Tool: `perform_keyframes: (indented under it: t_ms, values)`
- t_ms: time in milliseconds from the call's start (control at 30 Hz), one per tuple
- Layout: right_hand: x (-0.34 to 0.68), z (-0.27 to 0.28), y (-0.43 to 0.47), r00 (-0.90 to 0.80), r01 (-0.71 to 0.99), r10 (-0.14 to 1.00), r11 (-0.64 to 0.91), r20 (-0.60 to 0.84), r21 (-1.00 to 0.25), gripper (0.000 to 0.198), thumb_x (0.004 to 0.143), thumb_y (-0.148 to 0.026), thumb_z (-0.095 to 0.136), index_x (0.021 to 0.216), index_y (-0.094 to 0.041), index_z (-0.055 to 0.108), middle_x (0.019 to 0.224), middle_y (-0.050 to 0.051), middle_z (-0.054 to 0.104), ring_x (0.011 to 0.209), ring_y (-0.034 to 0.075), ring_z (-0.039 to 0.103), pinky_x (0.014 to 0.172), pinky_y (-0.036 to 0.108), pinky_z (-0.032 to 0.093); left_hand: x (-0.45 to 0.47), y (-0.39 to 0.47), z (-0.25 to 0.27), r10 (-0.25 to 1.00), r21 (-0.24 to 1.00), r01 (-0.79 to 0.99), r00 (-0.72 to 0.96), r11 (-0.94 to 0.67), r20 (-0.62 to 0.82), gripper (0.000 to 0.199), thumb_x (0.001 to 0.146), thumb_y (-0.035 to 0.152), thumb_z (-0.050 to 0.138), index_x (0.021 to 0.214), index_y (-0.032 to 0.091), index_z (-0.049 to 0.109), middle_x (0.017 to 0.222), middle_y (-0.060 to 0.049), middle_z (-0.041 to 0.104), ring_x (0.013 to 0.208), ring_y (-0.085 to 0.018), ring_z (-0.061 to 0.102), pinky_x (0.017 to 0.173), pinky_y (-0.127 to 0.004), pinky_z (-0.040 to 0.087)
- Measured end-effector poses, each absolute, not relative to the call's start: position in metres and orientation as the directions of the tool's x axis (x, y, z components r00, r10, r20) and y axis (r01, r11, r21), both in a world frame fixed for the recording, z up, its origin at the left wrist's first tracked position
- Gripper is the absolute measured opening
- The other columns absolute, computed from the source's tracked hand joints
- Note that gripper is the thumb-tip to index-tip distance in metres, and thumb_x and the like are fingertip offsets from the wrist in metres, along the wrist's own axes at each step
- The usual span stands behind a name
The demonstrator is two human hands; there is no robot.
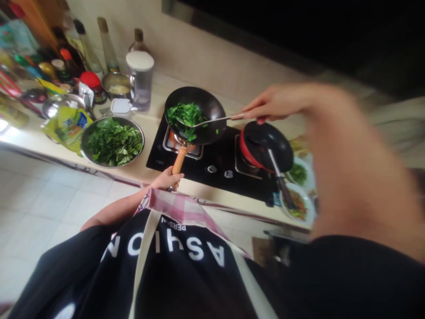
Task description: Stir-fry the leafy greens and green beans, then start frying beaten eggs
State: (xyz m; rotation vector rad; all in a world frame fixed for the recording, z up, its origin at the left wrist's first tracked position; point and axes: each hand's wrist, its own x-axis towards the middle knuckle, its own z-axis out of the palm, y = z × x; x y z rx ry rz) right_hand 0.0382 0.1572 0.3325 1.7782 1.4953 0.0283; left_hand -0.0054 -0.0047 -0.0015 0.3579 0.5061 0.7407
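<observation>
My left hand (169, 178) is closed around the wooden handle (180, 158) of a black wok (212, 108) on the left burner. Chopped leafy greens (187, 114) are heaped in the wok, mostly on its left side. From the right, my right hand (270, 104) grips the end of a long metal spatula (219, 119). Its head is partly buried in the greens, so its exact shape is hidden. To the left, a metal bowl (143, 146) full of loose green leaves (113, 141) stands on the counter.
A red pan (245, 146) with a dark-handled utensil (277, 170) across it sits on the right burner. Plates of food (312, 204) stand beyond it. A lidded pitcher (141, 82), a yellow bag (68, 126) and several bottles (108, 46) crowd the counter's left back.
</observation>
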Motion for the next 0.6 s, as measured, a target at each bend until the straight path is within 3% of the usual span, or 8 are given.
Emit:
perform_keyframes:
  t_ms: [100, 167, 267, 367, 600]
  values:
    - [0.027, 0.357, 0.164, 0.413, 0.666, 0.8, 0.061, -0.436, 0.743, 0.026, 0.092, -0.031, 0.068, 0.115, -0.021, 0.078, 0.066, 0.002, 0.061, 0.056, 0.007, 0.044, 0.06, 0.024, 0.035, -0.005, -0.005, -0.002, 0.712, 0.478, -0.544, 0.632, 0.69, -0.308, 0.03, 0.09, 0.021, 0.07, 0.096, 0.021, 0.041, 0.059, 0.008, 0.049, 0.04, -0.006, 0.046, 0.04, -0.017, 0.038]
    - [0.025, 0.351, 0.165, 0.446, 0.62, 0.779, 0.086, -0.441, 0.78, 0.022, 0.091, -0.026, 0.069, 0.109, -0.019, 0.08, 0.061, 0.001, 0.058, 0.056, 0.007, 0.044, 0.06, 0.025, 0.034, -0.005, -0.005, -0.001, 0.712, 0.476, -0.545, 0.63, 0.69, -0.312, 0.031, 0.09, 0.021, 0.071, 0.095, 0.021, 0.041, 0.059, 0.008, 0.049, 0.04, -0.006, 0.045, 0.04, -0.017, 0.037]
    - [0.03, 0.324, 0.163, 0.406, 0.667, 0.786, 0.093, -0.466, 0.739, 0.026, 0.09, -0.022, 0.069, 0.114, -0.017, 0.078, 0.064, 0.001, 0.06, 0.057, 0.007, 0.045, 0.061, 0.024, 0.034, -0.005, -0.004, 0.0, 0.716, 0.48, -0.547, 0.627, 0.685, -0.307, 0.028, 0.091, 0.019, 0.068, 0.095, 0.021, 0.04, 0.059, 0.008, 0.049, 0.04, -0.006, 0.045, 0.04, -0.017, 0.037]
    - [0.039, 0.307, 0.164, 0.289, 0.753, 0.835, 0.104, -0.468, 0.65, 0.036, 0.093, -0.029, 0.066, 0.127, -0.017, 0.073, 0.072, 0.003, 0.065, 0.063, 0.007, 0.048, 0.066, 0.024, 0.037, -0.006, -0.004, 0.001, 0.715, 0.485, -0.544, 0.631, 0.684, -0.3, 0.024, 0.094, 0.016, 0.063, 0.094, 0.021, 0.04, 0.058, 0.009, 0.049, 0.039, -0.006, 0.044, 0.039, -0.017, 0.037]
    - [0.048, 0.345, 0.189, 0.27, 0.796, 0.904, -0.016, -0.332, 0.605, 0.055, 0.091, -0.042, 0.063, 0.133, -0.006, 0.066, 0.079, 0.004, 0.067, 0.068, 0.002, 0.052, 0.075, 0.024, 0.04, -0.005, -0.005, -0.001, 0.716, 0.474, -0.554, 0.635, 0.684, -0.291, 0.027, 0.092, 0.017, 0.066, 0.094, 0.021, 0.04, 0.058, 0.009, 0.049, 0.039, -0.006, 0.045, 0.04, -0.017, 0.038]
